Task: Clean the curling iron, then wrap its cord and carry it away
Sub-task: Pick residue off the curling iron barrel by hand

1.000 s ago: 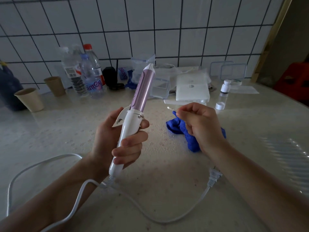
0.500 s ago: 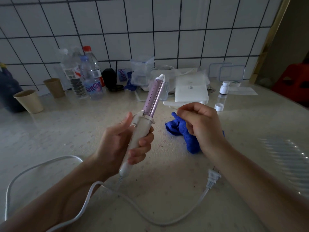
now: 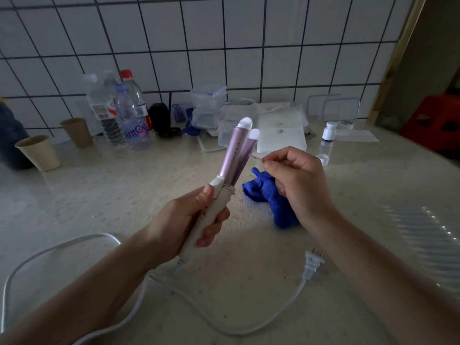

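My left hand (image 3: pixel 189 217) grips the white handle of the curling iron (image 3: pixel 234 155), which points up and away with its two lilac plates spread apart at the tips. My right hand (image 3: pixel 298 185) pinches a thin cotton swab (image 3: pixel 256 156) whose tip touches the right plate. The iron's white cord (image 3: pixel 224 317) loops over the counter to its plug (image 3: pixel 313 262), which lies near my right forearm. A crumpled blue cloth (image 3: pixel 268 192) rests on the counter, partly hidden behind my right hand.
Along the tiled wall stand two paper cups (image 3: pixel 39 153), several plastic bottles (image 3: pixel 132 120), a black object (image 3: pixel 161 120), clear plastic boxes (image 3: pixel 209 105), a white box (image 3: pixel 281 138) and a small white-capped bottle (image 3: pixel 328 135). A clear ribbed sheet (image 3: pixel 423 235) lies at right.
My left hand has turned and lowered the iron, and its plates have sprung apart. My right hand has brought the swab up against the right plate.
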`<state>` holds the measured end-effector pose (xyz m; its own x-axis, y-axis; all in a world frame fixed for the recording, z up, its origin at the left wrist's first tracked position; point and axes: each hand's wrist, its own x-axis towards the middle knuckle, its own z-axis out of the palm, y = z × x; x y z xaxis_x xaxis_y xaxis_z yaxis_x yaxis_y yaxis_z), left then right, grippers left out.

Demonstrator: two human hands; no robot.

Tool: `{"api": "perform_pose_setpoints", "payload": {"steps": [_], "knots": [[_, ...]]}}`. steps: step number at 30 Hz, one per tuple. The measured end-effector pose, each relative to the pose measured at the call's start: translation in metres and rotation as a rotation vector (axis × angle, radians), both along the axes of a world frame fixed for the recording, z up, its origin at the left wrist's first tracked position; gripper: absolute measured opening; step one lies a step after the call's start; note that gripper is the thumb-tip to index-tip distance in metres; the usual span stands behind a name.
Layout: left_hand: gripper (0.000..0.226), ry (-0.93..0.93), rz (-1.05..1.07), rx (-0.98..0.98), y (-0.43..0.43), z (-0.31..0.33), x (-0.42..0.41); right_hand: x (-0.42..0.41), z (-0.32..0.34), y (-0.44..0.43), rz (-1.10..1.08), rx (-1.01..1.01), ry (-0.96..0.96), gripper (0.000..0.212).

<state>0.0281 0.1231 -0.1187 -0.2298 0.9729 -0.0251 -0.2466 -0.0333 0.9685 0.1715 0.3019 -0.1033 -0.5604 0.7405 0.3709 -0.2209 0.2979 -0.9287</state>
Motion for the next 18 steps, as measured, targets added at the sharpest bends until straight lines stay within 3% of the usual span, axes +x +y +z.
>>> {"api": "perform_pose_setpoints", "payload": {"steps": [10, 14, 18], "knots": [[0.051, 0.343, 0.139, -0.083, 0.001, -0.002, 0.012, -0.003, -0.005, 0.014, -0.230, 0.117, -0.122, 0.017], [0.049, 0.369, 0.176, -0.080, 0.002, -0.003, 0.013, -0.007, -0.014, 0.004, -0.169, 0.157, -0.192, 0.011], [0.050, 0.375, 0.181, -0.084, 0.002, -0.002, 0.013, -0.004, -0.006, 0.013, -0.241, 0.128, -0.144, 0.016]]}}
